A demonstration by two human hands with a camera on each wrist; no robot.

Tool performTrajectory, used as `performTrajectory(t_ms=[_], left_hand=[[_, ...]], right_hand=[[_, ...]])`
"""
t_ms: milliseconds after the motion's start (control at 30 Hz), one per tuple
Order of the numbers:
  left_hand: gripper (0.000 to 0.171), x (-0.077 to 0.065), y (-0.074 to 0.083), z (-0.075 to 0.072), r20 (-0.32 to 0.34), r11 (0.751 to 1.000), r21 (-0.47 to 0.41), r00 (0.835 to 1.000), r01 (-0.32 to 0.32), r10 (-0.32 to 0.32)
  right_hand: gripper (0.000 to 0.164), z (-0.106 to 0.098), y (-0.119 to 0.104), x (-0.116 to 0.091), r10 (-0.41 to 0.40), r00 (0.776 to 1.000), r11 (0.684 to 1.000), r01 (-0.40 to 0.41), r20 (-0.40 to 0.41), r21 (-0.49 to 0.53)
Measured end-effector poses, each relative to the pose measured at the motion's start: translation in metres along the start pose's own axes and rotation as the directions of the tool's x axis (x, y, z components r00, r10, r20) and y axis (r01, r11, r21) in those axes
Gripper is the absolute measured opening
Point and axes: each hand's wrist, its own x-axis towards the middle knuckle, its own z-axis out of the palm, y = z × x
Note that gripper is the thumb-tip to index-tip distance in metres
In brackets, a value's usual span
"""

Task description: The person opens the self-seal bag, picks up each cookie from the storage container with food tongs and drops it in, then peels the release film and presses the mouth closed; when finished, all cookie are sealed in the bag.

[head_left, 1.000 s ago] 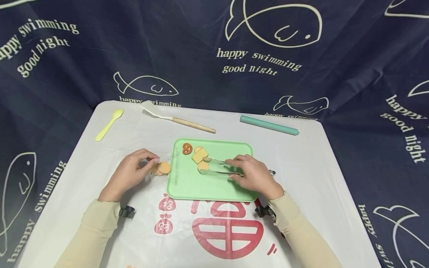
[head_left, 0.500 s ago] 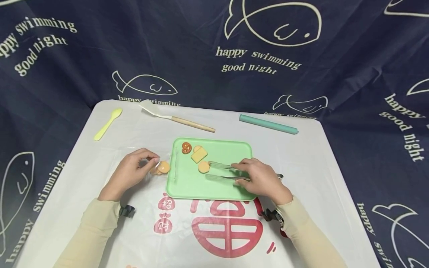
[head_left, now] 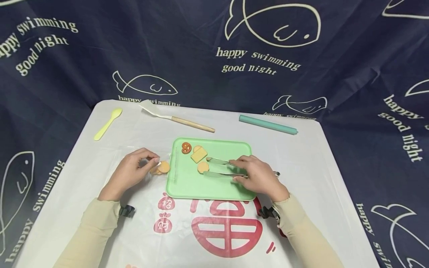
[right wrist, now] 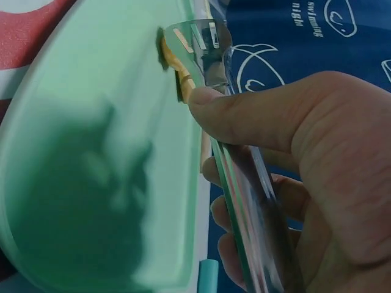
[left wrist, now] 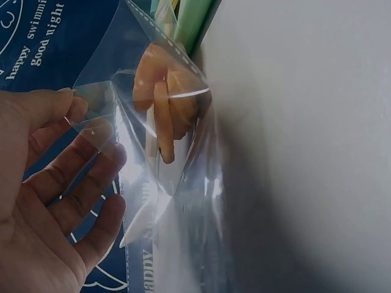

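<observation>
My left hand [head_left: 131, 170] pinches the edge of a clear plastic bag [left wrist: 137, 122] between thumb and index finger; the other fingers are spread behind it. Several round tan biscuits [head_left: 163, 167] show inside the bag, left of the green tray [head_left: 228, 190]. My right hand [head_left: 258, 174] holds metal tongs [head_left: 224, 174] above the tray, their two arms apart. One round biscuit [head_left: 203, 167] lies on the tray just left of the tong tips, which hold nothing. Behind it are a square bread slice [head_left: 199, 154], partly covering another rounded piece, and a brown pretzel [head_left: 186, 148].
Along the back of the white table lie a yellow spoon [head_left: 108, 124], a white spatula with a wooden handle [head_left: 192, 124] and a teal stick [head_left: 268, 124]. A dark blue curtain [head_left: 201, 48] hangs behind the table.
The tongs drew back to the right from the round biscuit, then came slightly left again. The biscuit stays on the tray. My left hand has kept its place at the bag.
</observation>
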Motion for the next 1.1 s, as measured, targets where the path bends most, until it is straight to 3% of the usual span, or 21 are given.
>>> performTrajectory(t_ms=[267, 1100], left_hand=[[0.016, 0.0, 0.0, 0.0, -0.007, 1.0, 0.002, 1.0, -0.012, 0.012], [0.016, -0.001, -0.001, 0.0, 0.004, 1.0, 0.004, 1.0, 0.009, -0.009]], right_hand=[[0.051, 0.011, -0.001, 0.005, -0.02, 1.0, 1.0, 0.02, -0.003, -0.009], [0.045, 0.018, 0.002, 0.009, -0.024, 1.0, 1.0, 0.024, -0.017, 0.016]])
